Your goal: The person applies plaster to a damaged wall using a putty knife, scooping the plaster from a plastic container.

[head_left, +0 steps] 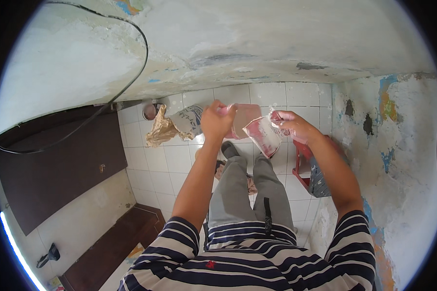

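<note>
**Pink tool (248, 114), red tool (261, 137) aloft**

The left hand (217, 120) grips the pink tool, the right hand (297, 128) the plaster-smeared red tool, both above the tiled floor (268, 94). Farther off: a paper bag (161, 128), a patchy wall (277, 43).

white tiled floor (175, 158) with a crumpled paper sack (160, 132) and round container (150, 112)

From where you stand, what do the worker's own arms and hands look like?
The left hand and right hand are bare, without gloves. The forearms are bare too, with no watch showing. The sleeves are short, striped dark navy and off-white.
</note>
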A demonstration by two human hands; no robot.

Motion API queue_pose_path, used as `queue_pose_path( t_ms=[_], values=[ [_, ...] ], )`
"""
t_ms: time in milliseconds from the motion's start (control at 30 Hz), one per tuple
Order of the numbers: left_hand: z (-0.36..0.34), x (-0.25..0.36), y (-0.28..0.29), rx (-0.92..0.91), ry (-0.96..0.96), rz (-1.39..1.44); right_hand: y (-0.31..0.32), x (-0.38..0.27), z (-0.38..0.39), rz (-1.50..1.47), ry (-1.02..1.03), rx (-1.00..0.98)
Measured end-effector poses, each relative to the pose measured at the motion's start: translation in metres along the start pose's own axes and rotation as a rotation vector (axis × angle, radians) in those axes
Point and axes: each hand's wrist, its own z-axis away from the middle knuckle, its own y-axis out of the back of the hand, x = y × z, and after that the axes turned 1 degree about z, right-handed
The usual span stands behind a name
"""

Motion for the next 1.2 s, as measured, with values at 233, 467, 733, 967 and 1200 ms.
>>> queue_pose_path(
  t_ms=[233,467,733,967,1200],
  values=[
    [0.022,-0.104,0.029,0.082,0.201,-0.095,-0.044,0.057,-0.011,-0.92,0.341,0.049],
    [0.086,-0.203,0.082,0.026,0.334,-0.238,-0.12,0.002,-0.063,-0.948,0.581,0.213],
    [0.115,-0.28,0.132,-0.062,0.387,-0.341,-0.173,-0.048,-0.239,-0.195,0.77,1.394],
    [0.109,-0.327,0.152,-0.049,0.505,-0.323,-0.225,-0.076,-0.371,0.018,0.95,1.52],
    [0.115,-0.359,0.174,-0.066,0.522,-0.381,-0.272,-0.04,-0.35,-0.154,0.944,1.333]
  ],
)
